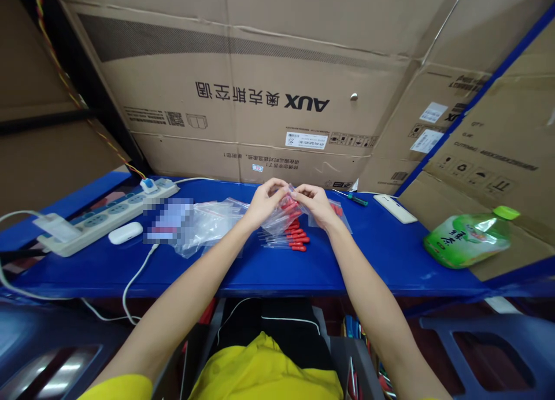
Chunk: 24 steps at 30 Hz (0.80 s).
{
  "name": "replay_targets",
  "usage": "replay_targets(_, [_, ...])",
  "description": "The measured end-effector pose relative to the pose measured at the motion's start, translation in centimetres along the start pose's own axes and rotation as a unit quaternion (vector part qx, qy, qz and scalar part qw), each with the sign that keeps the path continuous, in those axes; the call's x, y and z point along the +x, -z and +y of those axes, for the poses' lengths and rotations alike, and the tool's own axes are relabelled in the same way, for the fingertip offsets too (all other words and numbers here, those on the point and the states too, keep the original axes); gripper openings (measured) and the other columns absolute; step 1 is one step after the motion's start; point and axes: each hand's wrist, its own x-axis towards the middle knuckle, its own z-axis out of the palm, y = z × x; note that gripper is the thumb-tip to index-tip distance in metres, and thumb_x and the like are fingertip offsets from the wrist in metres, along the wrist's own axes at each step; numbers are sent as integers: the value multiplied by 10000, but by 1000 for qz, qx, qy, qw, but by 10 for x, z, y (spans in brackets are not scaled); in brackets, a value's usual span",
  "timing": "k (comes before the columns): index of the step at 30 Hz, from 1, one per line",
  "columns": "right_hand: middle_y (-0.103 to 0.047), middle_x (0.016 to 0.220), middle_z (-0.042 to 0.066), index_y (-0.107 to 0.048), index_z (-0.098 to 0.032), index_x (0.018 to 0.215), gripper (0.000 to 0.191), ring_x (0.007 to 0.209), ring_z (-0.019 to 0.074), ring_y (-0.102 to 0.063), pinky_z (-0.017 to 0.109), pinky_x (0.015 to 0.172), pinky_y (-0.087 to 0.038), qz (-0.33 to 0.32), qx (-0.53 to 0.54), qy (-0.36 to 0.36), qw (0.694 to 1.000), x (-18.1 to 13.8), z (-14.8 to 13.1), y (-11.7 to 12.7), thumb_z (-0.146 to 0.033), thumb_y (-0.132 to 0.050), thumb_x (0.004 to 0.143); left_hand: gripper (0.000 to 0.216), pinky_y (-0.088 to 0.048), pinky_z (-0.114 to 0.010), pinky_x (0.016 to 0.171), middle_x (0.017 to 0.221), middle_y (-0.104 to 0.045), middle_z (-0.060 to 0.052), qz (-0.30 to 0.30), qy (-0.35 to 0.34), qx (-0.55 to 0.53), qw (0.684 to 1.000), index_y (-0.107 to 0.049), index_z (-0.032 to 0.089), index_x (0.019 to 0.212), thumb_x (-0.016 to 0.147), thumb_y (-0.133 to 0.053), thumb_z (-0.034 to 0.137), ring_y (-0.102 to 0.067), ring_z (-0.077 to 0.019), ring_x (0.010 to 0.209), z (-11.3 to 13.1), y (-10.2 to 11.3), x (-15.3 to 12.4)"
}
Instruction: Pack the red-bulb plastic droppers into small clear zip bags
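Observation:
A clear plastic zip bag (pixel 273 222) with red pieces showing inside hangs between my two hands. My left hand (pixel 264 204) pinches its upper edge from the left. From the other side, my right hand (pixel 316 203) pinches the same edge, with fingertips almost meeting the left ones. Just below the bag, several droppers (pixel 298 239) with red bulbs and thin clear stems lie in a row on the blue table (pixel 277 276). Another clear bag (pixel 344 218) with red pieces rests beside my right wrist. Flat clear bags (pixel 208 226) are piled left of my left hand.
Left are a power strip (pixel 130 208) with plugs, a white earbud case (pixel 125 233) and a blurred-out flat object (pixel 169 219). Right are a screwdriver (pixel 358 200), a white slab-shaped device (pixel 394 208) and a green bottle (pixel 463 239) on its side. Cardboard (pixel 260 122) walls the back.

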Motion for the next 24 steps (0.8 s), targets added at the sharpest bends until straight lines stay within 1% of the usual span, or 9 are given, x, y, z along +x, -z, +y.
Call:
replay_targets(3, [-611,659,-26,-702,-196,739,461,603,112,-465,255,574,-365,0,1,2,1000,-1,0,-1,-603,-900,651,267,-434,-248,613,797,-680,-10,8,12,2,1000,-690,190,905,878,-729,453,-554,-132,655,0,1,1])
replay_targets(6, [-604,659,-30,-700,-197,743,465,606,109,-459,249,569,-358,-4,8,2,1000,-1,-1,-4,-599,-908,637,264,-439,-252,615,800,-672,-10,2,2,12,1000,-690,187,887,855,-750,441,-550,-130,652,0,3,2])
replay_targets(10, [-632,690,-18,-718,-202,776,452,611,113,-473,254,570,-371,-12,11,-12,1000,-2,-1,-5,-602,-894,662,279,-442,-256,607,817,-689,-27,-7,-12,26,1000,-711,180,863,844,-761,454,-552,-130,647,-1,3,2])
replay_targets(15, [-650,702,-8,-711,-198,753,467,624,117,-489,254,576,-382,-11,8,-10,1000,-1,0,-3,-611,-901,649,321,-448,-258,588,833,-717,-45,-11,-1,32,999,-730,173,858,828,-783,489,-560,-132,634,-2,3,2])
replay_targets(17, [-640,690,-11,-708,-200,747,472,619,116,-476,253,573,-377,-11,3,-4,1000,-1,1,-3,-619,-901,645,325,-448,-259,575,832,-716,-42,-17,4,36,999,-730,176,861,834,-776,497,-563,-133,627,-2,3,2])
replay_targets(20, [-625,675,-15,-695,-203,729,461,616,116,-470,258,583,-383,-20,0,2,1000,-1,2,-3,-608,-901,650,303,-440,-258,565,774,-687,-23,-32,7,55,998,-720,182,858,863,-748,484,-546,-131,604,-3,4,2])
replay_targets(24, [-631,686,-14,-693,-204,742,454,630,122,-494,264,609,-409,-20,4,3,1000,-2,3,-6,-602,-895,664,277,-418,-259,579,747,-668,-14,-28,-14,80,996,-714,181,834,891,-709,453,-513,-130,601,-3,5,2])
